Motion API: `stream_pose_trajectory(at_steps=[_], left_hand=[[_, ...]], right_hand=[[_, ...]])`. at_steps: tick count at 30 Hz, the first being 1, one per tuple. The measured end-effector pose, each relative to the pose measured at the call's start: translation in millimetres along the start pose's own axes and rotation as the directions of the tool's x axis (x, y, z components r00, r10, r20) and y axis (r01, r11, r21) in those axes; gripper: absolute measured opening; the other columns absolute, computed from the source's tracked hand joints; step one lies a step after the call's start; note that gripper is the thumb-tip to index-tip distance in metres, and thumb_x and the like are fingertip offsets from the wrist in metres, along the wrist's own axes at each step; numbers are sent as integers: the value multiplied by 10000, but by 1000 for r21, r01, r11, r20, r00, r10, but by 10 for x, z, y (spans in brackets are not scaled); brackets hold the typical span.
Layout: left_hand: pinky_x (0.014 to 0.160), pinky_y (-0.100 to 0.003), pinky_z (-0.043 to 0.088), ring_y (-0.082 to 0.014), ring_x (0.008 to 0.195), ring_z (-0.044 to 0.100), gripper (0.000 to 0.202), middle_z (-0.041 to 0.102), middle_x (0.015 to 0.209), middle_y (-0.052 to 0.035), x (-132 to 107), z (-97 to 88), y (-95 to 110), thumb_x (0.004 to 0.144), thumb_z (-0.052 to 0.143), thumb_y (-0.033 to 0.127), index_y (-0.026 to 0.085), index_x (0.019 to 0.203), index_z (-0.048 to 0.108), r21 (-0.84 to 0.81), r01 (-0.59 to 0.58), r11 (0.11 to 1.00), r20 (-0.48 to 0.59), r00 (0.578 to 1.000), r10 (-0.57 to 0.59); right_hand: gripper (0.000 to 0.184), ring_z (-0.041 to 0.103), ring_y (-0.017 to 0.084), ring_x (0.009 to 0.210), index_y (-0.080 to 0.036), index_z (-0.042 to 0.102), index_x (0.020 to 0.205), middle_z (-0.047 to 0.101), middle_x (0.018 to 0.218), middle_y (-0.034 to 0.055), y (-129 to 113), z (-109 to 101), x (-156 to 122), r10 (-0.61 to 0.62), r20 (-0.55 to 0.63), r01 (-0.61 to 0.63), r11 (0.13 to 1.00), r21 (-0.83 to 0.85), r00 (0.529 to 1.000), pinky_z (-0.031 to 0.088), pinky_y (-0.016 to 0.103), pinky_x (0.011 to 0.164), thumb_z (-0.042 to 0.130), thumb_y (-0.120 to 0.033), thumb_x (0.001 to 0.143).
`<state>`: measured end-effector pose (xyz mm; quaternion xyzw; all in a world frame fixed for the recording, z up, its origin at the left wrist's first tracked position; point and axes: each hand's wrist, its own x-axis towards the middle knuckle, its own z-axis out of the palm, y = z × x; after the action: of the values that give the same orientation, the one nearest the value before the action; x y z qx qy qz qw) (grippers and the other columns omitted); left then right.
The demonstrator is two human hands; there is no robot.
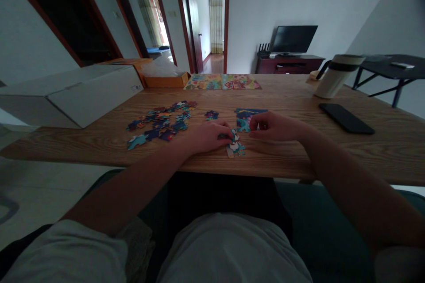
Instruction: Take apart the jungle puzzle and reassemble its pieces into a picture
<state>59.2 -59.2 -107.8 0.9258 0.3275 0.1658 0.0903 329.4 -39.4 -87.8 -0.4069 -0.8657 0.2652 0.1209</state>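
My left hand (pixel 212 136) rests low over the table with its fingers closed around a puzzle piece (pixel 223 136), only partly visible. Right by its fingertips lies a small joined cluster of puzzle pieces (pixel 235 147), white and teal. My right hand (pixel 274 126) is curled, thumb and fingers drawn together at the right edge of a partly joined blue puzzle section (pixel 244 119). What its fingertips hold, if anything, is hidden. A loose dark puzzle piece (pixel 211 115) lies beyond my left hand. To the left spreads a pile of loose puzzle pieces (pixel 162 118).
On the wooden table (pixel 282 159) stand a white box (pixel 96 93) at left and an orange box (pixel 166 81) holding clear plastic. A colourful picture sheet (pixel 222 82) lies at the far edge. At right are a black phone (pixel 346 118) and a pale tumbler (pixel 337 79).
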Motion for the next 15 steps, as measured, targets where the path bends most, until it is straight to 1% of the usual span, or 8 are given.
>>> stream_pose_trajectory(at_steps=[3, 6, 9, 15], left_hand=[[934, -306, 508, -175, 985, 678, 181, 711, 1123, -38, -11, 50, -28, 956, 617, 261, 239, 1021, 785, -2, -31, 1000, 16, 999, 31], [983, -319, 497, -180, 1039, 675, 221, 702, 1202, -42, -29, 34, -24, 972, 592, 254, 249, 1075, 787, 22, -43, 999, 19, 999, 43], [1023, -324, 482, -185, 1098, 665, 260, 685, 1265, -41, -58, 9, -18, 977, 574, 237, 270, 1128, 784, 25, -48, 999, 43, 998, 47], [1049, -372, 481, -211, 1122, 660, 288, 680, 1285, -50, -100, -32, 15, 948, 597, 226, 294, 1158, 782, 3, -48, 999, 60, 997, 48]], right_hand=[[286, 517, 153, 652, -205, 649, 830, 635, 744, 12, -6, 39, 14, -20, 41, 21, 1000, -20, 999, 383, 289, 594, 653, -491, 830], [252, 536, 159, 670, -205, 645, 847, 665, 793, 27, -17, 59, 16, -9, 52, 11, 999, -46, 999, 397, 294, 614, 659, -456, 834], [222, 543, 163, 674, -206, 646, 864, 677, 813, 34, -17, 56, 14, -8, 45, 11, 998, -64, 999, 403, 298, 623, 646, -428, 849], [265, 565, 178, 696, -206, 685, 899, 693, 825, 46, -49, 54, 8, -10, 60, 13, 998, -61, 998, 417, 308, 637, 649, -464, 851]])
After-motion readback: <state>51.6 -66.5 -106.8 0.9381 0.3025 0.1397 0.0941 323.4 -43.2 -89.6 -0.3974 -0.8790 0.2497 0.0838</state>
